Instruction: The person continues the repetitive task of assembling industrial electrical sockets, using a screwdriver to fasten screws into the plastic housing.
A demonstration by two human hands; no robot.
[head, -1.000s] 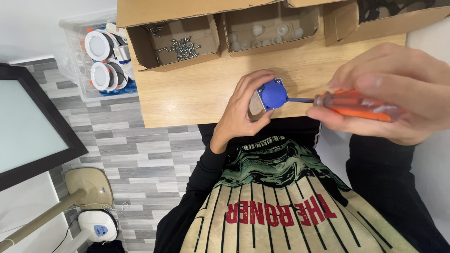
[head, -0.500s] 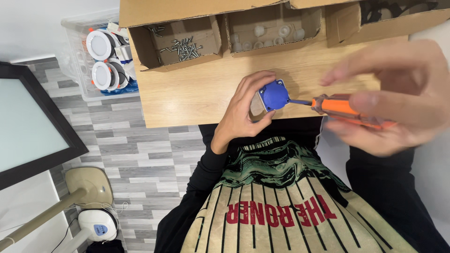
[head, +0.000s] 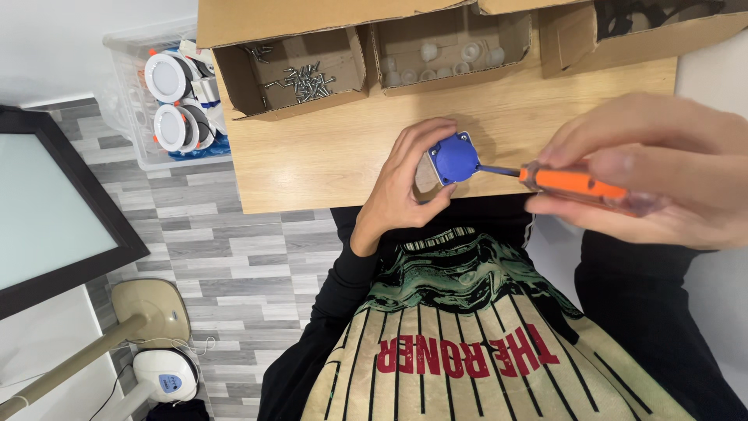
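My left hand [head: 405, 183] grips a small grey box with a round blue cap [head: 455, 158], held just above the near edge of the wooden table [head: 327, 156]. My right hand [head: 647, 175] is closed around an orange-handled screwdriver [head: 573, 181]. Its thin shaft points left and its tip meets the right side of the blue cap. The grey body of the part is mostly hidden behind my left fingers.
At the back of the table stand open cardboard boxes: one with several screws [head: 300, 78], one with small white caps [head: 440, 58]. A clear bin of round white lamps [head: 175, 105] sits on the floor to the left. A dark-framed panel [head: 54, 210] and a lamp base [head: 148, 312] lie lower left.
My right hand has turned on the screwdriver, its fingers shifting around the orange handle. The left hand and the blue-capped part stay in place.
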